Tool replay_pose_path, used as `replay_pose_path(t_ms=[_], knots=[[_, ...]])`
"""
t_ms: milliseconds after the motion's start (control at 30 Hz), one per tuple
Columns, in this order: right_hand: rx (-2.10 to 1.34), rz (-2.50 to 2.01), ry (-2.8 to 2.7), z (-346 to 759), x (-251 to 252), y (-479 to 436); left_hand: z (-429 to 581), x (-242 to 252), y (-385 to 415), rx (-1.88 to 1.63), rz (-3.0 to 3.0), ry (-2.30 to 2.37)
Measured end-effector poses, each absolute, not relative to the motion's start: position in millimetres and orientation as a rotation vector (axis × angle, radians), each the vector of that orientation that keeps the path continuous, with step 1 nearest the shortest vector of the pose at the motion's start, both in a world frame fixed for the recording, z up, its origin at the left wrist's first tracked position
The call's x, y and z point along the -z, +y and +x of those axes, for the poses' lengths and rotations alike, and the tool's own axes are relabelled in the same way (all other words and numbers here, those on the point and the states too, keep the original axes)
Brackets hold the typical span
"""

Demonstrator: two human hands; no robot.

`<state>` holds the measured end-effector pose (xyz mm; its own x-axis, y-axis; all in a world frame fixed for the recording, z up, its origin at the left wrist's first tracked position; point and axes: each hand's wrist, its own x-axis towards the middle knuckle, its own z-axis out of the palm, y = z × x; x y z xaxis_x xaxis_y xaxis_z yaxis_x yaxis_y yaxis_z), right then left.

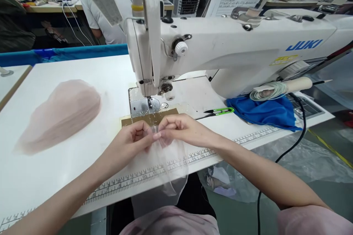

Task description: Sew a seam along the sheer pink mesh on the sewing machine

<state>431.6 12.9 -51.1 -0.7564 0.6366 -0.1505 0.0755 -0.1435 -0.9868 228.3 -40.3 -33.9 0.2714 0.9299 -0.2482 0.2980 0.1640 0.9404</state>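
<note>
A piece of sheer pale fabric (172,161) hangs from my fingers over the table's front edge. My left hand (138,136) pinches it from the left. Thumb and fingertips of my right hand (179,128) pinch the same fabric from the right, and the two hands meet at the fingertips. Just beyond them lies a brown strip (150,118) at the needle plate (138,107) of a white sewing machine (237,44). The presser foot (149,102) is above the plate, apart from my hands.
Sheer pink fabric (63,114) lies on the white table (110,69) at left. Green thread snips (220,111) and blue cloth (261,112) rest at right, below a cord-wound roll (296,85). A black cable (288,152) hangs off the right edge. A person in white (110,11) is beyond the table.
</note>
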Motion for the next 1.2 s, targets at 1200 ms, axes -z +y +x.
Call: replay_pose_path(t_ms=[1200], knots=[[-1.109,-0.797,-2.221,411.2,69.6,40.4,211.2,63.3,-18.8,-0.809,2.105,1.590]])
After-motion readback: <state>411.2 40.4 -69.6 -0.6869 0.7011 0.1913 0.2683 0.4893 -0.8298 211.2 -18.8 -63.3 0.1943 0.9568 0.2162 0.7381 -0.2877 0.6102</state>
